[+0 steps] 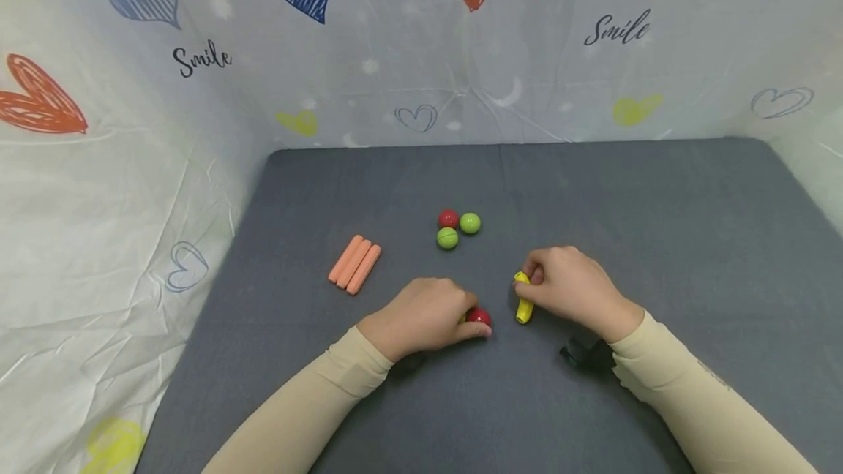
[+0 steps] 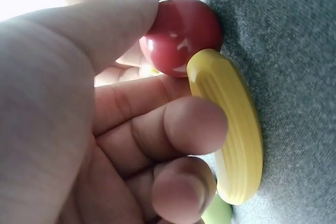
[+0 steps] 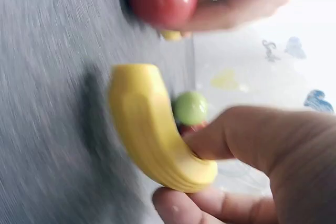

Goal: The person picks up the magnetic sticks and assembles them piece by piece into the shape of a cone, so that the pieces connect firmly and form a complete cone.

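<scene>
My left hand (image 1: 424, 317) pinches a glossy red ball (image 2: 184, 35) between thumb and index finger, low over the grey cloth. Beside that ball, a yellow toy banana (image 2: 236, 135) lies by the curled fingers of the same hand; in the head view it is almost wholly hidden. To the right, my right hand (image 1: 576, 287) grips another yellow toy banana (image 3: 149, 124) by one end, between thumb and fingers. Its other end points toward the cloth, and a shadow falls alongside it in the right wrist view.
Farther back sit two green balls (image 1: 470, 223) and another red ball (image 1: 448, 219), close together. Three orange sticks (image 1: 355, 265) lie side by side at the left. A small dark object (image 1: 576, 353) shows under the right wrist. A heart-print sheet (image 1: 369, 93) borders the grey table (image 1: 658, 211).
</scene>
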`<state>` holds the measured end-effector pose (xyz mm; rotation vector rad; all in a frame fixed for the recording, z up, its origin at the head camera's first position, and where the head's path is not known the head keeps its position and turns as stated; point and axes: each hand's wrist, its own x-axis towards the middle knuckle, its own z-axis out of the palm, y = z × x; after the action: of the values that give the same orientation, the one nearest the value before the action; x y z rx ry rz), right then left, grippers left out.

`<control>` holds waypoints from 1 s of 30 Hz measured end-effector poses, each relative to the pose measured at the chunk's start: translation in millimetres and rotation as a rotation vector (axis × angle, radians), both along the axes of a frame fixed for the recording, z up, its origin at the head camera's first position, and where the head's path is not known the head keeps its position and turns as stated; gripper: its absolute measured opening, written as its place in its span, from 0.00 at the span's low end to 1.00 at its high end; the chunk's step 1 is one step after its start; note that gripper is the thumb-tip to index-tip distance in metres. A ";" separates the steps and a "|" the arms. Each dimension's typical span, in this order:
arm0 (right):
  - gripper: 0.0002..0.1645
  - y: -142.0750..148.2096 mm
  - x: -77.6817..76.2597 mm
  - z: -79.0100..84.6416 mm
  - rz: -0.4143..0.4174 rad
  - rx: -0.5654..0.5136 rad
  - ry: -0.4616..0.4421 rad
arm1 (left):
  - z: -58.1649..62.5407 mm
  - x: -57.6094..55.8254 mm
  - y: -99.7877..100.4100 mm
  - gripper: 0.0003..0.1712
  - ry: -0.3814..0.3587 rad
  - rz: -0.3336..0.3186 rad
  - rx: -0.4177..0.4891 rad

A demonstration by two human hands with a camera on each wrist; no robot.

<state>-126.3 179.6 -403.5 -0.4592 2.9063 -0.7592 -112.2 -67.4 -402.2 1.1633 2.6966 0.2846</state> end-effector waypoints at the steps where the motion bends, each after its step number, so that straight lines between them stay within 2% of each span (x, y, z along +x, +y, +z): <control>1: 0.05 -1.9 0.3 -0.9 -0.016 -0.019 -0.017 | -0.1 -0.1 0.2 0.28 0.003 -0.002 -0.001; 4: 0.08 -6.9 1.1 -4.1 -0.040 -0.070 -0.052 | 0.2 -0.1 0.7 0.28 0.009 -0.010 -0.005; 8: 0.12 -12.0 3.0 -7.3 -0.038 -0.105 -0.048 | -0.1 -0.1 1.4 0.27 0.017 -0.026 -0.005; 16: 0.08 -17.4 6.6 -11.3 -0.038 -0.106 -0.053 | -2.5 0.9 2.8 0.24 0.021 -0.038 0.004; 22: 0.07 -19.6 7.0 -15.1 -0.052 -0.104 -0.091 | 1.7 3.9 3.3 0.24 0.022 -0.032 -0.021; 25: 0.08 -20.5 6.5 -17.7 -0.046 -0.124 -0.114 | 3.1 7.2 4.5 0.23 0.106 -0.029 -0.024; 30: 0.10 -23.1 7.8 -22.1 -0.018 -0.173 -0.140 | -2.2 15.7 12.2 0.24 0.317 -0.037 -0.029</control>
<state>-118.6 156.5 -425.6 -0.3790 2.7320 -1.0080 -96.6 -55.2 -404.4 1.3493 2.9291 0.0586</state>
